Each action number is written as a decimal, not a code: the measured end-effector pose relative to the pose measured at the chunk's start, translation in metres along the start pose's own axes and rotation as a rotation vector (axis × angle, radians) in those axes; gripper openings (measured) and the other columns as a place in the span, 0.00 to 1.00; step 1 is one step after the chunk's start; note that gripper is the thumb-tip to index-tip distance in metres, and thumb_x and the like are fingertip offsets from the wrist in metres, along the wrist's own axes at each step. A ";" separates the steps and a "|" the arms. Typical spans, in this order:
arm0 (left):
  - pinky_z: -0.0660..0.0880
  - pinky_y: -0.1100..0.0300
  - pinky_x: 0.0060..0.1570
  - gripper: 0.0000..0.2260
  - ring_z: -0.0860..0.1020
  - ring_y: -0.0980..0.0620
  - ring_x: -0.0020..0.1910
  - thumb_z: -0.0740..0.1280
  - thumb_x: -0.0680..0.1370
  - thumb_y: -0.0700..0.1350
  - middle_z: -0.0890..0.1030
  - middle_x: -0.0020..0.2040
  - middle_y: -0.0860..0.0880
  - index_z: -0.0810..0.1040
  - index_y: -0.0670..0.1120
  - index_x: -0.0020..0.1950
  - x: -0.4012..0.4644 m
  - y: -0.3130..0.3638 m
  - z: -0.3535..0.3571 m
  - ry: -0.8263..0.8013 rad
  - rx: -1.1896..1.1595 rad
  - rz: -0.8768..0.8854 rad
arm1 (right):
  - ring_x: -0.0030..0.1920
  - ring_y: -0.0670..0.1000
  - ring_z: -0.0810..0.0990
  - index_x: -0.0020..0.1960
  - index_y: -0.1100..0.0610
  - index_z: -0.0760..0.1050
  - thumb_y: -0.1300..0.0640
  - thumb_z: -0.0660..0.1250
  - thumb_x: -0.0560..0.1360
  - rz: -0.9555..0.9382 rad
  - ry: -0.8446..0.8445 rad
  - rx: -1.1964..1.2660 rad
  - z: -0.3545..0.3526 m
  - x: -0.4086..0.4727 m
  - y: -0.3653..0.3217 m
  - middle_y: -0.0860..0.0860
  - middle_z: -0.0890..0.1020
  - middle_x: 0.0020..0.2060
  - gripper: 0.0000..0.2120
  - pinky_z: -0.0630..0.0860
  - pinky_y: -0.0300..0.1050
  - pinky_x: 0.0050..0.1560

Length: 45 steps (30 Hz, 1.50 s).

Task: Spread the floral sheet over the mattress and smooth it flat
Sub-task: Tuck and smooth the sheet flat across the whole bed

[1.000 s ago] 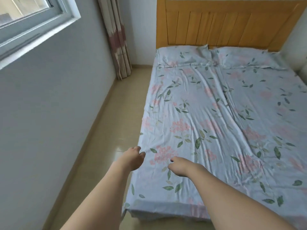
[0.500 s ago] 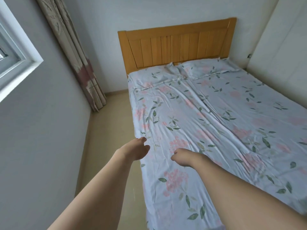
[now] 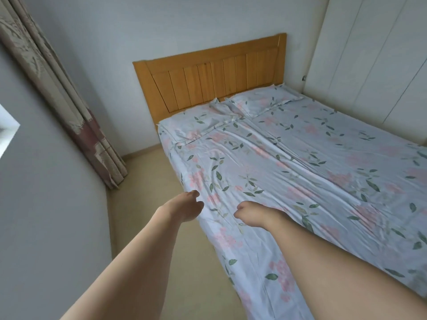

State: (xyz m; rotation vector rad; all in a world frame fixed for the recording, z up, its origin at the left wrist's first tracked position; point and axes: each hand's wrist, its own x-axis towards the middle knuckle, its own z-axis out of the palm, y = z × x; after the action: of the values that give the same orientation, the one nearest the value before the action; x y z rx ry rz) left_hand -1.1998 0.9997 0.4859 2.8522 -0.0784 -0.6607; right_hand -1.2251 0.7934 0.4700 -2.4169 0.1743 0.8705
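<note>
As the view was swung further toward the head of the bed over the last second, both hands were carried up along the near edge of the floral sheet (image 3: 288, 172), from the foot end toward its middle. By this, the smoothing was judged to be progressing up that side. The left hand (image 3: 184, 207) was held at the sheet's edge with fingers curled; whether cloth was pinched could not be told. The right hand (image 3: 251, 213) was laid knuckles-up on the sheet, fingers tucked under, its grip likewise hidden. The sheet was spread across the whole mattress, pale blue with pink blooms and green leaves. Long creases were left down its centre, below two matching pillows (image 3: 261, 101).
</note>
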 end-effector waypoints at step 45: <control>0.67 0.48 0.66 0.23 0.65 0.44 0.71 0.55 0.80 0.45 0.62 0.74 0.49 0.58 0.53 0.76 0.637 -0.153 -0.143 -0.370 0.517 0.543 | 0.63 0.56 0.72 0.74 0.55 0.60 0.54 0.54 0.78 0.453 0.193 0.304 -0.086 0.528 -0.214 0.55 0.69 0.68 0.24 0.70 0.48 0.56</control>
State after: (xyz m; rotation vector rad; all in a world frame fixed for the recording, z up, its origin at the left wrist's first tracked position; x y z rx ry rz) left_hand -0.5644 1.1131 0.3047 2.8860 -1.1864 -1.1498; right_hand -0.7014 0.9591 0.2949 -2.1987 0.8883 0.7290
